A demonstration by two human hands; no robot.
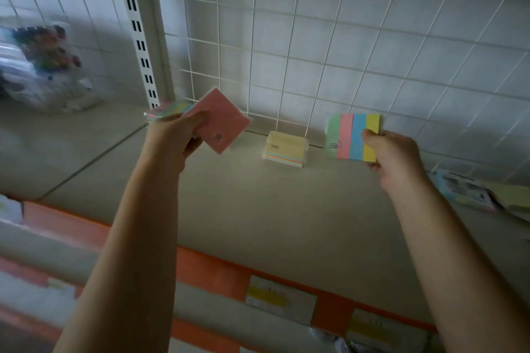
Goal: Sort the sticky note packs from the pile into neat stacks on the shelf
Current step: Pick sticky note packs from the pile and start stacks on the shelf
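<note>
1. Holding two packs above the shelf (pixel 258 209), the person has one in each hand; places below are given relative to the yellow pack (pixel 286 149), which sits on the shelf against the wire grid (pixel 315 51).
2. Far left of the yellow pack, a clear bag (pixel 46 66) of small coloured items lies on the neighbouring shelf.
3. Left of the yellow pack, the left hand (pixel 177 135) grasps a pink pack (pixel 220 123) between thumb and fingers, tilted, with a pastel pack (pixel 169 110) seemingly held behind it.
4. Right of the yellow pack, the right hand (pixel 390 155) pinches a striped pack (pixel 354 136) by its yellow edge, upright and clear of the shelf.
5. Further right lies the pile (pixel 481 195), blurred.
6. To do this step well, the person should probably level each pack before lowering it, start one stack per kind beside the yellow pack, square the edges against the grid, and let go only once the pack lies flat.
</note>
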